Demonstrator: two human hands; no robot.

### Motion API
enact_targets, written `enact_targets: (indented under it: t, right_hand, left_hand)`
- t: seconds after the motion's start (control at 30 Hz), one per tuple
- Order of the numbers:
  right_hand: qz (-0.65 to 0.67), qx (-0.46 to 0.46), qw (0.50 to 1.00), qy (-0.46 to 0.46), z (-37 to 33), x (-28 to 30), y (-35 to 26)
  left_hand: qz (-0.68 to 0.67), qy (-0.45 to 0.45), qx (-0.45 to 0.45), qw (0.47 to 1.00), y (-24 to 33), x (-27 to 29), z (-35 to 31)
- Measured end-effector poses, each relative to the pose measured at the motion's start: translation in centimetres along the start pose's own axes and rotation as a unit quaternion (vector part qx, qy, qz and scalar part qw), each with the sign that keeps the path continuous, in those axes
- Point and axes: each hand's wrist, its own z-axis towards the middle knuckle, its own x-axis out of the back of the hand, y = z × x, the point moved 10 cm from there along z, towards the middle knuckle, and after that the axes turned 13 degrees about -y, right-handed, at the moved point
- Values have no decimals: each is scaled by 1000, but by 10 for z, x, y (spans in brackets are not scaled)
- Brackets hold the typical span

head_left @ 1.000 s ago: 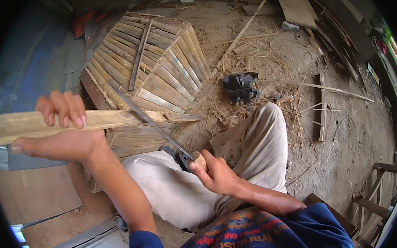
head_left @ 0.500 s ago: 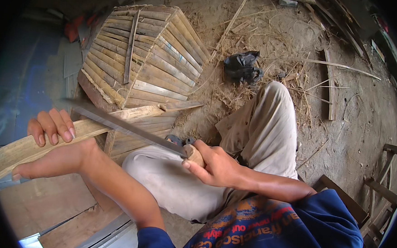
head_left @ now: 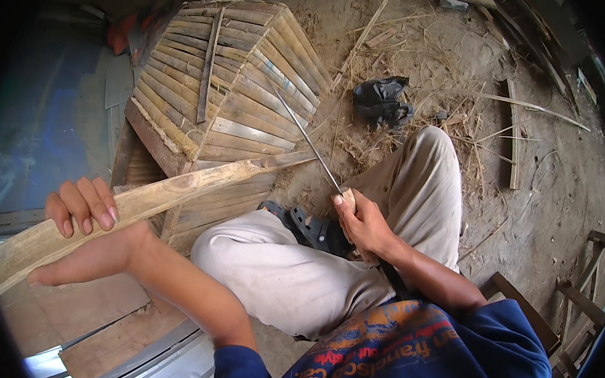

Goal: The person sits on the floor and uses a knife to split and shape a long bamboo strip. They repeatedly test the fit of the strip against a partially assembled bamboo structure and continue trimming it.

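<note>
My left hand [head_left: 96, 251] is wrapped round a long split bamboo piece [head_left: 185, 185], fingers over the upper edge and thumb along the lower side. The piece slants up to the right, and its far end narrows to a thin, rough tip near the slatted structure. My right hand [head_left: 368, 228], above my lap, is closed on the wooden handle of a machete [head_left: 310, 144]. Its narrow blade points up and to the left, seen nearly edge-on, and looks raised beyond the bamboo's tip; whether it touches cannot be told.
Ahead stands a slanted structure of bamboo slats [head_left: 178, 77] with a loose stick [head_left: 210, 65] on it. A black plastic bag [head_left: 383, 100] and bamboo shavings lie on the dirt floor. Wooden boards [head_left: 94, 315] lie at lower left. A wooden frame [head_left: 583, 293] stands at right.
The machete has swung from across the bamboo near my left hand to the right and away, its blade now pointing forward. My left hand keeps its grip on the bamboo.
</note>
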Motion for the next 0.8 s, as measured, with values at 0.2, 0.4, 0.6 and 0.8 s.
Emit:
enact_targets:
  t: [0.2,0.4,0.6,0.8]
  right_hand:
    - [-85,120,987,-64,-10,-32,-86]
    - [-60,210,966,-139,-36,-70,-137]
    - [-81,86,987,-112,-15,-66,-104]
    - [-78,90,988,-99,-17,-53,-106]
  left_hand:
    - [-130,-161,4,978,-2,-28,-3]
    - [-106,-81,13,991,0,-23,-17]
    - [-177,-146,9,973,2,-33,-22]
    - [-142,-121,22,982,-4,-18,-10]
